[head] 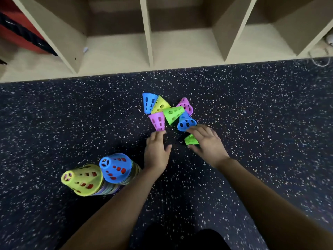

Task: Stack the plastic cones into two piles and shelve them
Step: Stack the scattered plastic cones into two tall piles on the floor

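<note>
Two tall piles of plastic cones stand on the floor at the left, one topped by a yellow cone (82, 179) and one by a blue cone (117, 167). Several loose cones lie in a heap ahead: blue (148, 102), yellow (160, 105), green (173, 112), pink (185, 105), another blue (186, 122) and another pink (157, 121). My left hand (156, 152) reaches forward with straight fingers, its tips touching that pink cone's narrow end. My right hand (209, 143) pinches a small green cone (191, 139) between thumb and fingers, partly covering it.
A beige cubby shelf (149, 33) with several open compartments runs along the far edge of the dark speckled floor (261, 114). A red and black object (19, 31) sits at the far left. A white cable (322, 64) lies at the far right.
</note>
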